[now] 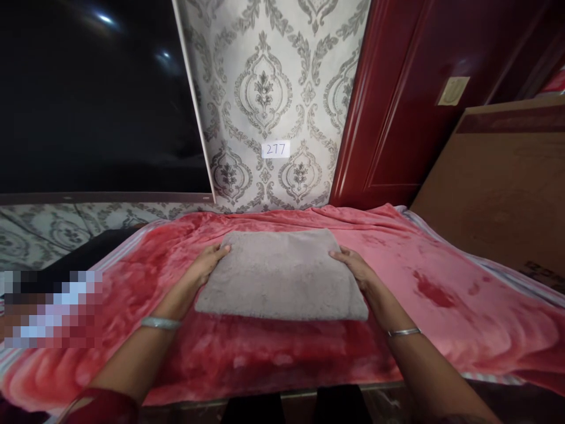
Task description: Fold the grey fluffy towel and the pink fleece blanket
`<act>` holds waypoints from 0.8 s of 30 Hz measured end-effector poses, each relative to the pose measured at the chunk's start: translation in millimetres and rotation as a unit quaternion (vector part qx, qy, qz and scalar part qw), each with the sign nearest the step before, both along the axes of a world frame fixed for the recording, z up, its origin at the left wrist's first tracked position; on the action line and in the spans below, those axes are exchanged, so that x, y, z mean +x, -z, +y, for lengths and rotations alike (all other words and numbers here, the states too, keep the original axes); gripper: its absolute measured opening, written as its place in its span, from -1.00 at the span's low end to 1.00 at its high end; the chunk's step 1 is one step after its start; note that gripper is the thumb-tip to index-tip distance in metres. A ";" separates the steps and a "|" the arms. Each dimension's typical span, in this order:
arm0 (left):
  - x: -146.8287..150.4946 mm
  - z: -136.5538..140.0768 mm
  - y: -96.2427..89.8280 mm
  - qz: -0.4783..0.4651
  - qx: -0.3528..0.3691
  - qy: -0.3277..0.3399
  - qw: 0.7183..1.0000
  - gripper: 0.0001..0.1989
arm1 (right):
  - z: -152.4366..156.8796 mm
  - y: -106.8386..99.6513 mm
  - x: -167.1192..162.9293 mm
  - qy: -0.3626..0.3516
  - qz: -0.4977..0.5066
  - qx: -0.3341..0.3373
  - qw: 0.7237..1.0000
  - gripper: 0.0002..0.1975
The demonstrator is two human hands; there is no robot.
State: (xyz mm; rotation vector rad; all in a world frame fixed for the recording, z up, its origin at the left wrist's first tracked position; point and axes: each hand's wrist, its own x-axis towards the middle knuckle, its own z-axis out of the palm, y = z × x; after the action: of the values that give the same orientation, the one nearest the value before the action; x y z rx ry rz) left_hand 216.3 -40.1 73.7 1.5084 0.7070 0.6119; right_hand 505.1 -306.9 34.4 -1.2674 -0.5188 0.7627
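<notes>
A grey, soft-looking folded towel (pixel 282 277) spans the middle of the view, over a red and pink plush blanket (pixel 388 259). At its left edge, my left hand (pixel 210 262) grips it with the thumb on top and the fingers hidden beneath. My right hand (pixel 355 265) holds the opposite edge the same way, thumb above and most fingers out of sight. The towel looks flat and rectangular, its near edge toward me. Whether its underside touches the blanket cannot be made out.
Behind the blanket rises a patterned wall with a paper label (pixel 276 149) reading 277. A large dark television screen (pixel 97 106) is at the left, a dark red door frame (pixel 388 100) at the right. Beside it stands a big cardboard box (pixel 498 188).
</notes>
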 end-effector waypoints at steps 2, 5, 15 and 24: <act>-0.3 -3.8 11.0 0.024 -0.007 -0.004 1.000 -0.33 | 0.4 8.0 2.9 0.005 -0.005 -0.013 1.000 -0.54; -3.6 -8.1 38.7 0.060 -0.018 0.016 0.998 -0.33 | -1.4 33.6 1.0 0.029 -0.015 -0.032 0.999 -0.49; 30.3 5.7 5.2 0.193 0.382 -0.102 0.898 -0.51 | 35.3 11.1 13.1 0.169 -0.328 -0.106 0.924 -0.45; 86.5 -33.5 44.0 0.399 0.530 0.014 0.748 -0.41 | 150.9 4.9 -102.0 -0.092 -0.622 -0.222 0.745 -0.39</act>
State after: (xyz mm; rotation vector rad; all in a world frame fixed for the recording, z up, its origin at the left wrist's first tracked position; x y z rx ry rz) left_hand 302.8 -73.6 29.7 2.9432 1.0409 0.2879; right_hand 403.0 -155.9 29.5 -2.1372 -1.6314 0.0484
